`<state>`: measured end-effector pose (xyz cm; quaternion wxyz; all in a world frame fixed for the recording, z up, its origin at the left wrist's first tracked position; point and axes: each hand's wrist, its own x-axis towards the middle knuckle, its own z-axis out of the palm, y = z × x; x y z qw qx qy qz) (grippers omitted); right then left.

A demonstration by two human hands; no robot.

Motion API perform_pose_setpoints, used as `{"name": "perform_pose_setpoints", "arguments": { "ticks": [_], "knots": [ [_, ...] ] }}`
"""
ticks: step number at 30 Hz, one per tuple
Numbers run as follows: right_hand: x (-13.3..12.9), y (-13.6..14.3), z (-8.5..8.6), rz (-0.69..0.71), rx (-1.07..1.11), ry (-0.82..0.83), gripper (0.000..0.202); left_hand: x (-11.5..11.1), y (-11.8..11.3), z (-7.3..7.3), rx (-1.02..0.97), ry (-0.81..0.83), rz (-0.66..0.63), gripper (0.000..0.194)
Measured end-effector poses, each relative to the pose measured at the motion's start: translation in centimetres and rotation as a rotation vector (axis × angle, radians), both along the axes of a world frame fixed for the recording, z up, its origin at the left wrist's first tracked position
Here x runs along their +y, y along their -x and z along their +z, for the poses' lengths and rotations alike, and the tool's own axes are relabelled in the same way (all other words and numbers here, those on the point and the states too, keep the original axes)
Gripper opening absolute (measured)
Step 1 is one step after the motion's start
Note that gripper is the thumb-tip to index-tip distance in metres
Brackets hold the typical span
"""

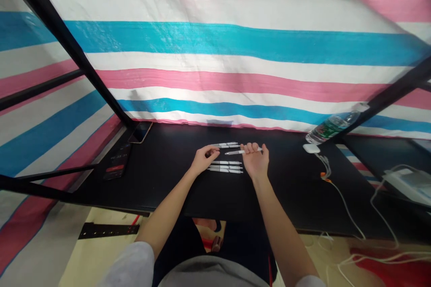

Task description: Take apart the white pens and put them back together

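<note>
My right hand [256,161] is closed around a white pen [235,152], whose tip points left. Just left of that pen is my left hand [204,159], its fingers curled with thumb and fingertips close together; whether anything is between them is too small to tell. White pens [229,145] lie side by side beyond the hands on the black table [215,193]. Nearer to me, several more white pens [227,169] lie in a parallel group between my hands, their left ends close to my left hand.
A phone [140,132] lies at the back left, with a dark device showing digits [116,161] nearer. On the right are a clear bottle [332,128], a white charger [311,148] with cables, and a white box [411,184]. Black frame bars and striped sheeting surround the table.
</note>
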<state>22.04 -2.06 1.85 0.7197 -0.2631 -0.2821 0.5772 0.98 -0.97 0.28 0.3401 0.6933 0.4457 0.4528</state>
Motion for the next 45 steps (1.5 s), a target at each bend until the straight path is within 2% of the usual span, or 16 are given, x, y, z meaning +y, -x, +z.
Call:
{"name": "perform_pose_setpoints", "arguments": {
  "ticks": [5,9,11,14,16,19,24,29,35,37,40,45],
  "knots": [
    [-0.2,1.3,0.0,0.124,-0.070,-0.008,0.041,-0.1,-0.2,-0.2,0.025,-0.052,-0.159,0.027],
    [0.3,1.3,-0.9,0.170,-0.179,0.007,0.030,0.4,0.1,-0.9,0.046,-0.061,-0.101,0.022],
    [0.5,1.0,-1.5,0.118,-0.347,0.048,0.030,0.7,0.4,-1.1,0.060,-0.075,-0.036,0.022],
    [0.8,0.6,-2.5,-0.088,-0.727,0.175,0.032,1.0,0.9,-1.2,0.134,-0.083,0.011,0.022],
    [0.8,0.4,-3.0,-0.179,-0.937,0.174,0.030,1.1,1.1,-1.2,0.194,-0.088,0.007,0.020],
    [0.7,0.4,-3.4,-0.250,-1.142,0.103,0.024,1.0,1.2,-1.1,0.255,-0.099,-0.008,0.017],
    [0.7,0.5,-3.8,-0.230,-1.341,-0.024,0.019,1.0,1.3,-0.9,0.335,-0.095,-0.009,0.017],
    [0.9,0.3,-4.3,-0.212,-1.469,-0.063,0.022,0.9,1.2,-1.0,0.407,-0.104,-0.016,0.018],
    [1.1,0.3,-4.8,-0.232,-1.523,-0.094,0.022,1.3,1.7,-0.6,0.297,-0.097,-0.023,0.023],
    [1.1,0.3,-4.8,-0.224,-1.530,-0.093,0.021,1.6,3.0,0.0,0.269,-0.106,0.067,0.023],
    [1.1,0.3,-4.8,-0.209,-1.538,-0.090,0.019,1.8,6.2,1.0,0.348,-0.144,0.363,0.021],
    [1.1,0.4,-4.8,-0.208,-1.540,-0.077,0.018,1.1,12.2,2.1,0.524,-0.066,1.098,0.026]
  ]
}}
